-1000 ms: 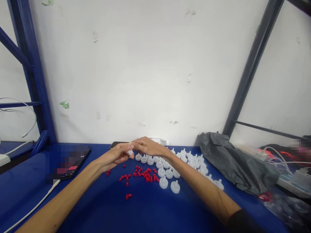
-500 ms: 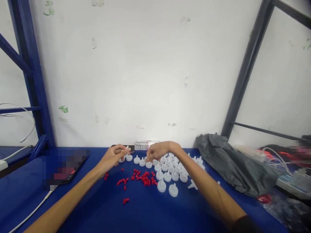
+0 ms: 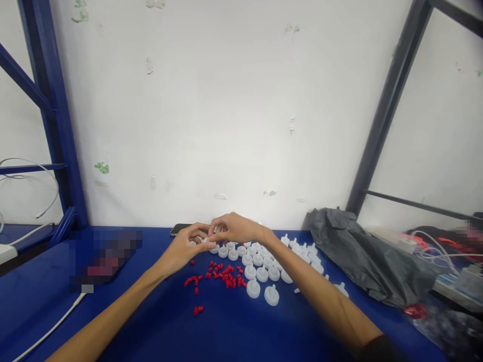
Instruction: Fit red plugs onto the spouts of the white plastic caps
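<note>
White spouted caps (image 3: pixel 271 295) clustered on blue tabletop (image 3: pixel 226 334), mostly spout-up, some hidden behind right forearm. Left hand (image 3: pixel 184 250) and right hand (image 3: pixel 240 229) together at cluster's far-left end, fingertips close at a white part; can't tell if either grips it. Small red plugs (image 3: pixel 227 275) loose, left of nearest caps. Grey plastic bag (image 3: pixel 372 261) right of cluster.
</note>
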Demonstrator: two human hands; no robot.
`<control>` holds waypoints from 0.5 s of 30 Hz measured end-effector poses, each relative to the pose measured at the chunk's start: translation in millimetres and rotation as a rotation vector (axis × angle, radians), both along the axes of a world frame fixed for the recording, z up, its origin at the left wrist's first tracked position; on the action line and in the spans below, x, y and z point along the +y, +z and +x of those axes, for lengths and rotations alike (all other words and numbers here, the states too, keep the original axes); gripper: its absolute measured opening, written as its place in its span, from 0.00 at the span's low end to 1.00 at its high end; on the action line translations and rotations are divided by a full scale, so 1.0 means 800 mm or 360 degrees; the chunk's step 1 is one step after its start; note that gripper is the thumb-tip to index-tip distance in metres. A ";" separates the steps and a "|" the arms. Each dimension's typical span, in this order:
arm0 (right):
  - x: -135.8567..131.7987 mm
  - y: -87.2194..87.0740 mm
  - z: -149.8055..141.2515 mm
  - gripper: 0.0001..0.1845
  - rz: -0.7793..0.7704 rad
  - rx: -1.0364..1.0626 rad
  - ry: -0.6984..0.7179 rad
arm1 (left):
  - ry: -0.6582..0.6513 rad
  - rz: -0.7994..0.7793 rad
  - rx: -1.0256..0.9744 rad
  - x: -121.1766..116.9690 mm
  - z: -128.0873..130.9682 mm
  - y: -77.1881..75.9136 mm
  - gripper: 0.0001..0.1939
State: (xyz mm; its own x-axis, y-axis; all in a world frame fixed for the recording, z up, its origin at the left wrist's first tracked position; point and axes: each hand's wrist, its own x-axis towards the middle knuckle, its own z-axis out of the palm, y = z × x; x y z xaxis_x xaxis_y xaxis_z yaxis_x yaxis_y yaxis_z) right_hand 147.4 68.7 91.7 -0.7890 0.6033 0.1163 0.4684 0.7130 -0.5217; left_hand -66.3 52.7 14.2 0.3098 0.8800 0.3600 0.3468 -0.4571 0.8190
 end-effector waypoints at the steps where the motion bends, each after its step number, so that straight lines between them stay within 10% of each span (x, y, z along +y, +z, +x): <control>1: -0.001 -0.002 -0.004 0.17 0.0019 0.0077 0.0025 | -0.0007 0.0020 -0.0004 -0.001 0.001 0.001 0.26; 9: 0.023 -0.016 -0.001 0.11 0.0584 -0.0073 -0.0500 | 0.0759 0.0289 0.0571 0.005 -0.021 0.010 0.18; 15: 0.044 -0.052 0.000 0.12 0.0526 -0.0328 -0.0520 | 0.1017 0.0207 0.0935 0.017 -0.046 0.000 0.16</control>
